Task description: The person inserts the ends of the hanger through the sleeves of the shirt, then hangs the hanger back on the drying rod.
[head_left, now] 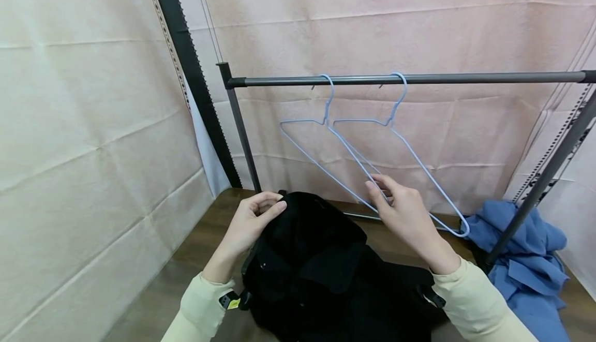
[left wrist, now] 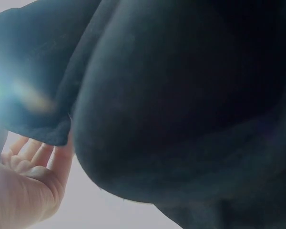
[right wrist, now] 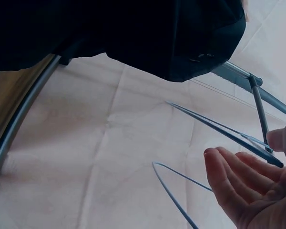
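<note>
A soft black garment (head_left: 321,259), with flap-like folds and small shiny dots, spreads over the brown table in the head view. My left hand (head_left: 256,218) pinches its upper left edge between thumb and fingers. In the left wrist view the dark cloth (left wrist: 181,95) fills most of the picture, and part of the left hand (left wrist: 33,186) shows below it. The right hand (head_left: 402,207) holds the sloping arm of the nearer light-blue wire hanger (head_left: 321,166), thumb and fingers on either side. That hanger (right wrist: 224,131) runs into the right hand (right wrist: 248,186) in the right wrist view.
A second light-blue hanger (head_left: 423,168) hangs on the same dark rail (head_left: 475,78), right of the first. Crumpled blue cloth (head_left: 521,249) lies at the right, by the rack's slanted post (head_left: 549,176). Pale creased curtains (head_left: 93,150) enclose the table (head_left: 186,264).
</note>
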`<action>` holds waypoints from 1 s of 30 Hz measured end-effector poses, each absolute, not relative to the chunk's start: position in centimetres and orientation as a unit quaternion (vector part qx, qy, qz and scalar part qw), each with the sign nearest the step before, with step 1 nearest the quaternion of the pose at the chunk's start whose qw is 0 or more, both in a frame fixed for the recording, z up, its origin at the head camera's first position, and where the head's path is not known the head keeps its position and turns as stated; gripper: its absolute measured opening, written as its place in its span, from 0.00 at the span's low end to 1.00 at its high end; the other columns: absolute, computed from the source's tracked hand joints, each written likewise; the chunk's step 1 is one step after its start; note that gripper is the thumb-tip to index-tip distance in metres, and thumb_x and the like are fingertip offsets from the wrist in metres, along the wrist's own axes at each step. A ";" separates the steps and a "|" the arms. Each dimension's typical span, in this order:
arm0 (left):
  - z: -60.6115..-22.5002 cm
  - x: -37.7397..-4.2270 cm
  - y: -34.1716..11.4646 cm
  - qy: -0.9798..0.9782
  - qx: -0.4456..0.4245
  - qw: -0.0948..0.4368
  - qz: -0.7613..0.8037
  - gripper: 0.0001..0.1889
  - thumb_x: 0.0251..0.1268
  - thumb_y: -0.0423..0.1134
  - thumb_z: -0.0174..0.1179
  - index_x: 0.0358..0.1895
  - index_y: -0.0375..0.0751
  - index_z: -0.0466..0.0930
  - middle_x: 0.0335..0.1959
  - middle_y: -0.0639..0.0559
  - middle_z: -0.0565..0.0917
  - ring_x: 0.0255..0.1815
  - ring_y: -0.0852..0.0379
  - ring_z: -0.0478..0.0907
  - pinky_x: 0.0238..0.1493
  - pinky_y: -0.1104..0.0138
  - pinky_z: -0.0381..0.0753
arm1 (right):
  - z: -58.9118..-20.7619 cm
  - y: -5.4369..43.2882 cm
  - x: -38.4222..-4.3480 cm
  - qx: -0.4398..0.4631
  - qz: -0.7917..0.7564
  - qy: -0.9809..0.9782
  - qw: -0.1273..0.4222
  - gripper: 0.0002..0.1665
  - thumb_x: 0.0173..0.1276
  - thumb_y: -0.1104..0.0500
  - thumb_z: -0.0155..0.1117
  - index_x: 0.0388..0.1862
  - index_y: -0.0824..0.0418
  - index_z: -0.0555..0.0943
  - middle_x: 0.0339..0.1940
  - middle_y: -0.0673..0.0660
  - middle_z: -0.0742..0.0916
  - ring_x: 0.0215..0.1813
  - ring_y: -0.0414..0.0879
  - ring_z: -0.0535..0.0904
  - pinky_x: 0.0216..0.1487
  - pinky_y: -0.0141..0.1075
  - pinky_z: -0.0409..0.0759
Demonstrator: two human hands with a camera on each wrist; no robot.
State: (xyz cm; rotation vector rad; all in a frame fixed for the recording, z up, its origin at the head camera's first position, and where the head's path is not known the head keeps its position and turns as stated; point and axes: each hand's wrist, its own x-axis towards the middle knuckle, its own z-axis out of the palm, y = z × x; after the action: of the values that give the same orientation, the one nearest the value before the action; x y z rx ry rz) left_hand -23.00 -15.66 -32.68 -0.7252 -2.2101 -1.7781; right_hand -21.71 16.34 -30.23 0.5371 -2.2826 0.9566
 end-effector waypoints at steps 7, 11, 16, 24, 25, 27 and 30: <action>-32.8 -23.3 -15.4 -0.752 -0.253 0.103 -0.601 0.10 0.73 0.37 0.62 0.49 0.34 0.84 0.35 0.54 0.85 0.34 0.60 0.77 0.38 0.70 0.75 | -30.8 16.6 -22.2 0.241 0.343 -0.840 0.344 0.13 0.81 0.60 0.53 0.52 0.61 0.85 0.36 0.53 0.91 0.33 0.46 0.87 0.33 0.39 0.81; -32.9 -23.2 -15.5 -0.756 -0.248 0.105 -0.597 0.10 0.72 0.37 0.63 0.49 0.34 0.84 0.35 0.55 0.86 0.33 0.60 0.77 0.38 0.70 0.76 | -31.0 16.5 -22.3 0.238 0.347 -0.838 0.347 0.14 0.82 0.60 0.51 0.51 0.62 0.84 0.31 0.52 0.91 0.32 0.46 0.87 0.32 0.39 0.81; -32.9 -23.2 -15.7 -0.755 -0.248 0.114 -0.596 0.09 0.72 0.35 0.63 0.48 0.33 0.84 0.34 0.56 0.85 0.32 0.61 0.76 0.35 0.70 0.74 | -31.1 16.4 -22.3 0.227 0.364 -0.835 0.343 0.16 0.84 0.58 0.48 0.52 0.62 0.83 0.30 0.54 0.90 0.29 0.46 0.87 0.26 0.35 0.80; -32.9 -23.1 -16.0 -0.751 -0.258 0.108 -0.598 0.09 0.73 0.35 0.62 0.48 0.33 0.83 0.34 0.55 0.85 0.32 0.60 0.76 0.36 0.70 0.74 | -31.2 16.1 -22.4 0.230 0.397 -0.817 0.349 0.16 0.84 0.57 0.47 0.53 0.63 0.82 0.29 0.54 0.90 0.25 0.45 0.85 0.23 0.30 0.81; -32.9 -23.1 -16.1 -0.751 -0.258 0.107 -0.598 0.09 0.73 0.35 0.62 0.49 0.32 0.83 0.34 0.55 0.85 0.33 0.60 0.76 0.37 0.70 0.75 | -31.2 16.1 -22.3 0.230 0.399 -0.815 0.352 0.16 0.84 0.58 0.47 0.53 0.63 0.82 0.29 0.54 0.90 0.25 0.46 0.85 0.23 0.30 0.81; -33.0 -23.2 -16.0 -0.751 -0.258 0.106 -0.598 0.09 0.73 0.35 0.62 0.49 0.33 0.83 0.34 0.55 0.85 0.33 0.60 0.77 0.38 0.70 0.75 | -31.1 16.2 -22.3 0.230 0.401 -0.809 0.364 0.16 0.84 0.59 0.48 0.52 0.64 0.82 0.28 0.54 0.90 0.25 0.48 0.85 0.23 0.29 0.81; -33.0 -23.3 -16.0 -0.752 -0.256 0.105 -0.598 0.09 0.73 0.35 0.62 0.49 0.33 0.83 0.35 0.55 0.85 0.34 0.60 0.78 0.39 0.70 0.76 | -30.9 16.3 -22.3 0.228 0.396 -0.800 0.388 0.15 0.83 0.60 0.49 0.51 0.65 0.83 0.27 0.54 0.90 0.23 0.46 0.85 0.23 0.26 0.79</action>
State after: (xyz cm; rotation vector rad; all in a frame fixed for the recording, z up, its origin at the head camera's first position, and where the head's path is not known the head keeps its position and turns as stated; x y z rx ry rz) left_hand -23.26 -15.98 -33.05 -0.7550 -2.2162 -1.7629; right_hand -22.28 16.35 -30.91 0.5806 -2.0353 1.0085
